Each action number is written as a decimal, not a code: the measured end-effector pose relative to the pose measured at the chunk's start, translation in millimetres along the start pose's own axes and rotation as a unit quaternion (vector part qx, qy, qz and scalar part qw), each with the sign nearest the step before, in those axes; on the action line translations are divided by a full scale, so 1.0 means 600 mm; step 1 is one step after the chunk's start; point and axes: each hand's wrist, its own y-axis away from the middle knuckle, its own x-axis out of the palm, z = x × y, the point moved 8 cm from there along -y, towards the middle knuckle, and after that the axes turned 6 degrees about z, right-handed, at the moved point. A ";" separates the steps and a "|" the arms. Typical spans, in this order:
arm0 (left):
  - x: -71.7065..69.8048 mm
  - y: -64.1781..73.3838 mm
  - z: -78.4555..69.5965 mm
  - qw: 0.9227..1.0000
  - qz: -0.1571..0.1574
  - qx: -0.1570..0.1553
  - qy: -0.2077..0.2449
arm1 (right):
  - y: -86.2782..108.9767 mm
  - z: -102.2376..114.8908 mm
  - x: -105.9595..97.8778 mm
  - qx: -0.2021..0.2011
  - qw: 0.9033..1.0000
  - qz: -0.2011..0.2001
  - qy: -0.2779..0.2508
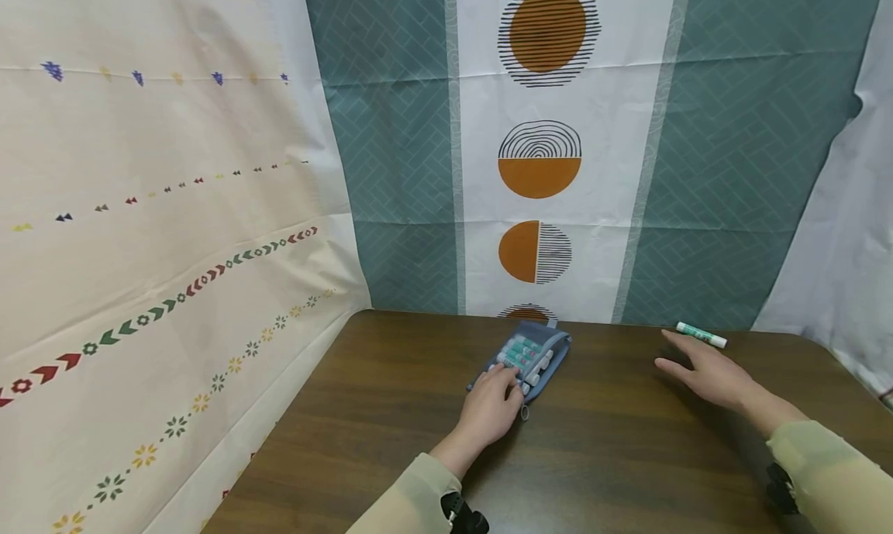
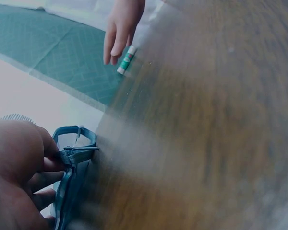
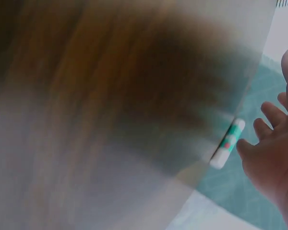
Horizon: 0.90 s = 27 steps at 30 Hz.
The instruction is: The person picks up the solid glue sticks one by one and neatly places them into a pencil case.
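A blue pouch (image 1: 532, 356) with a clear front lies on the table's far part, with several white-capped green tubes inside. My left hand (image 1: 491, 404) holds its near left end, fingers bent against the fabric. From the left wrist, the pouch (image 2: 69, 191) shows its zipped edge beside the fingers, partly covered by the hand. My right hand (image 1: 713, 375) hovers over the table at the far right, fingers spread and holding nothing. Just beyond its fingertips lies a green and white glue stick (image 1: 701, 335); the right wrist view shows this glue stick (image 3: 227, 143) beside the fingers.
The brown wooden table (image 1: 600, 456) runs back to a green and white patterned curtain (image 1: 753, 170). A cream cloth (image 1: 174, 208) with printed motifs hangs along the left side. The glue stick lies near the table's far edge.
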 end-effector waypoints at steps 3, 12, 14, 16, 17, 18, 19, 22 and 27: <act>0.000 0.000 0.000 1.000 -0.001 0.002 0.000 | 0.005 -0.019 -0.010 0.000 1.000 -0.009 0.005; -0.001 0.002 0.002 1.000 0.000 -0.002 0.007 | 0.013 -0.071 -0.023 0.015 0.999 -0.023 0.015; -0.001 0.002 0.003 1.000 0.002 -0.004 0.009 | 0.016 -0.083 -0.025 0.029 0.999 -0.022 0.023; -0.001 0.002 0.003 1.000 0.004 -0.004 0.010 | 0.020 -0.093 -0.027 0.039 0.999 -0.018 0.027; 0.000 0.002 0.003 1.000 0.006 -0.006 0.010 | 0.022 -0.098 -0.028 0.043 0.999 -0.017 0.027; 0.000 0.002 0.002 1.000 0.006 -0.006 0.011 | 0.023 -0.102 -0.030 0.045 0.998 -0.018 0.027; 0.000 0.002 0.002 1.000 0.006 -0.004 0.011 | 0.025 -0.105 -0.032 0.046 0.998 -0.019 0.027; -0.001 0.001 -0.001 1.000 0.005 0.000 0.009 | 0.029 -0.115 -0.037 0.051 0.998 -0.023 0.027; -0.001 0.001 0.000 1.000 0.006 -0.002 0.010 | 0.029 -0.123 -0.042 0.048 0.998 -0.025 0.025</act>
